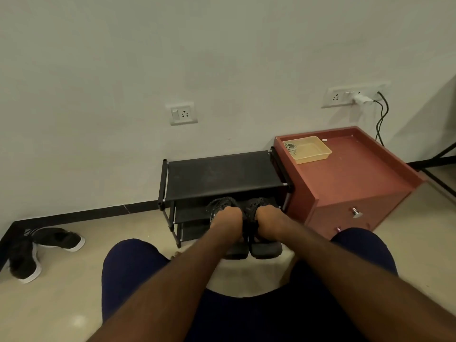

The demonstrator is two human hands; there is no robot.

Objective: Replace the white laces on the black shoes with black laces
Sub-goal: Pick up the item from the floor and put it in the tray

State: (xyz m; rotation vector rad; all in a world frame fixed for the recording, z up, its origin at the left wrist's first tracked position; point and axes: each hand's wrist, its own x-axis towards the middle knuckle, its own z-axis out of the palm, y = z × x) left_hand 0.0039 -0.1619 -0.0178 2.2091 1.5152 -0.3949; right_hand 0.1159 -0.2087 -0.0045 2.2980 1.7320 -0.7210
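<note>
While crouched at rack [222,174], gripping one shoe each: left hand [225,219] on left shoe [220,202], right hand [267,218] on right shoe [256,203], fingers seemingly curled over tops (knuckles block the view); toes away, into rack.

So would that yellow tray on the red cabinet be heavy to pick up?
Probably light: the yellow tray looks like thin plastic and holds only a small coiled cord. Low and flat, it would likely slide rather than tip. The cord would probably flop.
</note>
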